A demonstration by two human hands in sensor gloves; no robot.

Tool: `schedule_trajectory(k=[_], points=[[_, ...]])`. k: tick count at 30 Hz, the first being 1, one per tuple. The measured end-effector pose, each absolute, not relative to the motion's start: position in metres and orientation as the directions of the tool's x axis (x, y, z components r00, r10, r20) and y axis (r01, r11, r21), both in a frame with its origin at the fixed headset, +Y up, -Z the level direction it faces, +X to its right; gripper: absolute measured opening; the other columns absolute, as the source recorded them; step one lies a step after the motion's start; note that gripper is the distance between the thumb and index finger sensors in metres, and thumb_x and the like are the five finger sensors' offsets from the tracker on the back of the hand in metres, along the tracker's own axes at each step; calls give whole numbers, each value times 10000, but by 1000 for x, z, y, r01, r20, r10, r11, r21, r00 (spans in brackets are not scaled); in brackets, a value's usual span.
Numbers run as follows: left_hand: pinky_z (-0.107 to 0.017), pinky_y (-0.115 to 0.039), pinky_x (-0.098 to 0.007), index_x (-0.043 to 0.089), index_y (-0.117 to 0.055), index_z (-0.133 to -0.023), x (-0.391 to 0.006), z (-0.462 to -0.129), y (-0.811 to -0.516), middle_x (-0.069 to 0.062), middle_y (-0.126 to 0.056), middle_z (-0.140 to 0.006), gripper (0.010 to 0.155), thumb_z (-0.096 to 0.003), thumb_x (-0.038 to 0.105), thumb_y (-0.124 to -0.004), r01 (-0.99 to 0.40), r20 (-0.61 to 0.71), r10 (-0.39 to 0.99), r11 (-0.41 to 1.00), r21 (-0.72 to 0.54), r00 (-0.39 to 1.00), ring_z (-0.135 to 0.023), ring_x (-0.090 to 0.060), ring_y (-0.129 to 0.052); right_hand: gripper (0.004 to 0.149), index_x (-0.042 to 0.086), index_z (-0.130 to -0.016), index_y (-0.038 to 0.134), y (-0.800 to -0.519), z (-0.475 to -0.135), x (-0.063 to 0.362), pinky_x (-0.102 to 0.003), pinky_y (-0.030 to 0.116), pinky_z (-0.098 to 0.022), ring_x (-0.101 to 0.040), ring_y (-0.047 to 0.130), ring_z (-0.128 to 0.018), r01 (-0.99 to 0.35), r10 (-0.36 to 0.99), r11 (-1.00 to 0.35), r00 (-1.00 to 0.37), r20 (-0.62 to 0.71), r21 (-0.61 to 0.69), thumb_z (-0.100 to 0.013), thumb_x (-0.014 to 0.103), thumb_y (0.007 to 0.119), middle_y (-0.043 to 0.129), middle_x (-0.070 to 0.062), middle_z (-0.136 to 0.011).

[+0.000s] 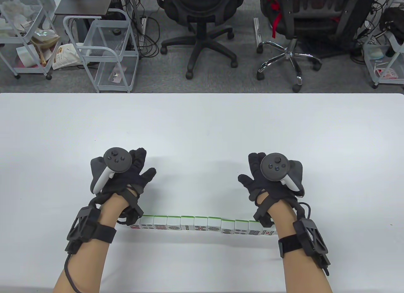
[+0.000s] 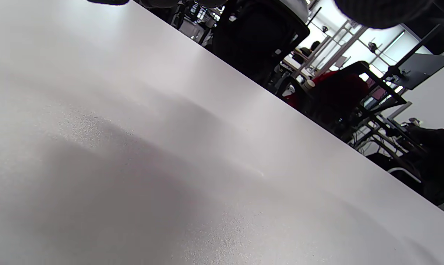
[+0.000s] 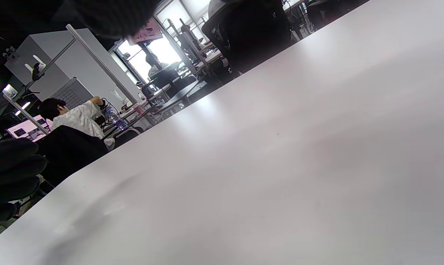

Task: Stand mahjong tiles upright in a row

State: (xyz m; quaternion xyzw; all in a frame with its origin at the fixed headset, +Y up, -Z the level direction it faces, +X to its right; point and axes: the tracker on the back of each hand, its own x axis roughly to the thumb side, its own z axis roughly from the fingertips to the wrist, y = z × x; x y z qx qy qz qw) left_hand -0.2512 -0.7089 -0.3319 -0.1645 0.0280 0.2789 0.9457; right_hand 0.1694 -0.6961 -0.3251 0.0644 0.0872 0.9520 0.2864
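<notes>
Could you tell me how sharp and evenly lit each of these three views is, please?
Table view: sharp, evenly lit, soft shadows beyond both hands, the tiles legible. Left wrist view: tilted, the table grainy with a broad soft shadow, bright windows washed out behind. Right wrist view: tilted, glare patches on the tabletop, blurred dark fingers at the left edge.

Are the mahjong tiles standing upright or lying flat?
Upright: the mahjong tiles show green tops above patterned faces, side by side in a row.
</notes>
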Motion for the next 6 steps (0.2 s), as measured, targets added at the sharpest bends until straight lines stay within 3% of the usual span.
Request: schedule_trajectory(k=[6], points=[[-765, -478, -575, 390, -284, -996, -247, -331, -710, 39, -301, -1151, 835, -293, 662, -643, -516, -136, 500, 800, -307, 855, -1101, -360, -378, 820, 56, -982, 394, -695, -322, 173, -742, 447, -576, -621, 330, -903, -548, 569, -812, -819, 69, 201, -364, 481, 723, 302, -299, -1038]])
